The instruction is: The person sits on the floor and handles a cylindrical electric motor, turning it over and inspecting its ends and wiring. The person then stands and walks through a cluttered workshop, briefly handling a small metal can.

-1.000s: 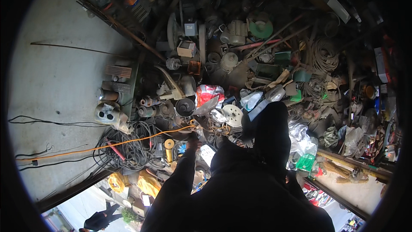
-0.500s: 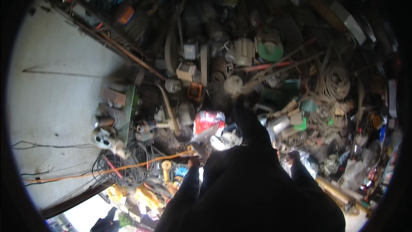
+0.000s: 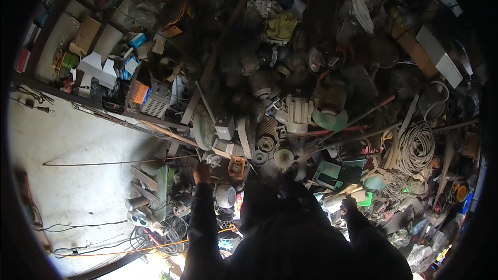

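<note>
My left arm is stretched forward. My left hand (image 3: 201, 172) is beside a small orange open-fronted housing (image 3: 237, 167) and just below a dusty machine with two large wheels (image 3: 246, 136) and a grey box (image 3: 224, 128) between them. The hand is dark and its fingers are not distinct. To the right, my right hand (image 3: 348, 205) hangs with its fingers curled, close to a pale cylinder (image 3: 333, 203) and a bright green piece (image 3: 366, 199). Whatever it may hold is hidden. A round metal pot-like part (image 3: 225, 196) lies between my left arm and my body.
Dusty motors (image 3: 299, 115), a coiled hose (image 3: 416, 147) and a green case (image 3: 328, 174) crowd the floor ahead. Long bars (image 3: 358, 134) lie across the heap. A thin rod (image 3: 122, 163) and an orange cable (image 3: 124, 250) extend at left. Shelving (image 3: 57, 91) holds boxes.
My view has tilted up, so the heap sits lower and the shelf shows more. My left hand has moved forward from beside the orange cable; my right hand has come slightly forward.
</note>
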Motion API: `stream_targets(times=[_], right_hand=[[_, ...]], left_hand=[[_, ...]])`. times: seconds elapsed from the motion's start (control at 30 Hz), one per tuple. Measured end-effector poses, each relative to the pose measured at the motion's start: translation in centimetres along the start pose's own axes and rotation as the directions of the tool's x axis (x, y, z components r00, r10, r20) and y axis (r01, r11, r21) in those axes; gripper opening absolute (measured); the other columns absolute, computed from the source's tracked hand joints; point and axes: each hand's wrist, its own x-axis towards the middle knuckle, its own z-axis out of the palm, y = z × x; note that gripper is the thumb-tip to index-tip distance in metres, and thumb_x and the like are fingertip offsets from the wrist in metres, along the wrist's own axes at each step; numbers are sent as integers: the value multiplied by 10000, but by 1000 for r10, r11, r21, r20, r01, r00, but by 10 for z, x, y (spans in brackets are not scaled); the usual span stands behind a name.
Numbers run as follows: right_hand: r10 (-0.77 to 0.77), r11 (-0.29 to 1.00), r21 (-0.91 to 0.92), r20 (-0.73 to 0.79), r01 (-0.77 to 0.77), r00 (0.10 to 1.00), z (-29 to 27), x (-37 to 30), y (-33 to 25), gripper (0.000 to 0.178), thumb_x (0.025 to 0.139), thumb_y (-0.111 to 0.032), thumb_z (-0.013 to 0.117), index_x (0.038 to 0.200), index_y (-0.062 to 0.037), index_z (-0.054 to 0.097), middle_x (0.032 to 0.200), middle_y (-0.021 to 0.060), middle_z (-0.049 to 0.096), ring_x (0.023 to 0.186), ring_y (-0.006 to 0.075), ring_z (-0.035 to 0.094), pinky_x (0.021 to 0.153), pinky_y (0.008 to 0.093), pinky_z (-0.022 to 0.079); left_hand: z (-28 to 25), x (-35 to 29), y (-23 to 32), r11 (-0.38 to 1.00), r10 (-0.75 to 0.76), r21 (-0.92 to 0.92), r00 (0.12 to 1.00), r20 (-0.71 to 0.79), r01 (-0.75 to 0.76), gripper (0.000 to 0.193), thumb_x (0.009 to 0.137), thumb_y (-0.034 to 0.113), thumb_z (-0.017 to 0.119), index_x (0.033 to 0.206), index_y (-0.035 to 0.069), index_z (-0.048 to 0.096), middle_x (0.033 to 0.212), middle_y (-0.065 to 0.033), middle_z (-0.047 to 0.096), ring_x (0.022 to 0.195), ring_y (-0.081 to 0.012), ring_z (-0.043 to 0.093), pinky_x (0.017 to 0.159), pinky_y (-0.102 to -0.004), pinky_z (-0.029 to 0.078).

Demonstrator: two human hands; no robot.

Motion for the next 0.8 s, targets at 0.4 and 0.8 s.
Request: stream_targets(times=[0.4, 0.8], right_hand=[[216, 942, 246, 80, -230, 973, 7, -23, 0, 83, 934, -127, 621, 958, -49, 635, 794, 180, 682, 538, 313, 650, 403, 409, 501], [-56, 904, -423, 26, 62, 998, 26, -71, -11, 242, 948, -248, 590, 763, -106, 653, 678, 103, 611, 605, 255, 594, 549, 399, 420]], left_hand=[[-38, 236, 183, 571, 600, 678, 799, 41, -463, 248, 876, 78, 677, 1112, 83, 754, 1099, -137, 718, 1034, -339, 679, 879, -457, 580], [47, 429, 172, 909, 215, 386, 971, -106, -159, 544, 979, 394, 674, 1381, 35, 595, 1283, -278, 665, 1074, -462, 675, 881, -529, 554]])
